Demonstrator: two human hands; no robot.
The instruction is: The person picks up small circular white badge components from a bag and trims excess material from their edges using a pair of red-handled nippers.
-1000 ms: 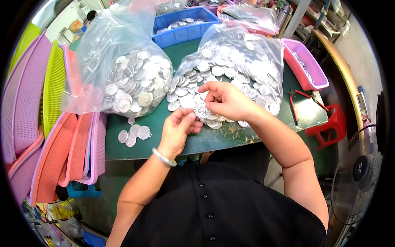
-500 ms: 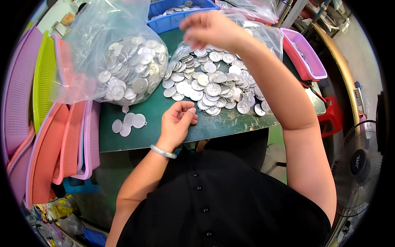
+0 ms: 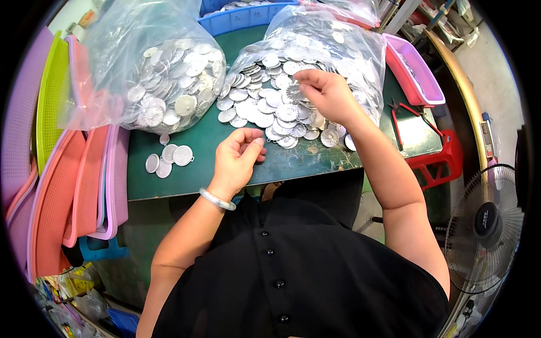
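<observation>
Silver discs lie in a loose heap on the green table, spilling from the mouth of a clear bag that lies on its side; that mouth faces the person, presumably so the pieces sit within easy reach. At the heap's upper part, the right hand has thumb and forefinger pinched together on what looks like a single disc, tipped up from those below, a grip that probably suits something so thin and leaves most of its face uncovered. The left hand hangs near the table's front edge, just beside the heap, fingers curled in and thumb laid close to them; no disc shows there, though I cannot tell whether the fingers hide one. Five small round pieces sit on bare table to the left, well apart from the heap, perhaps so they do not get mixed in. A fuller-sided bag of discs stands behind them, and a blue bin holding more is at the far side, likely to leave working room in front. Red-handled pliers rest at the right, out of the way.
</observation>
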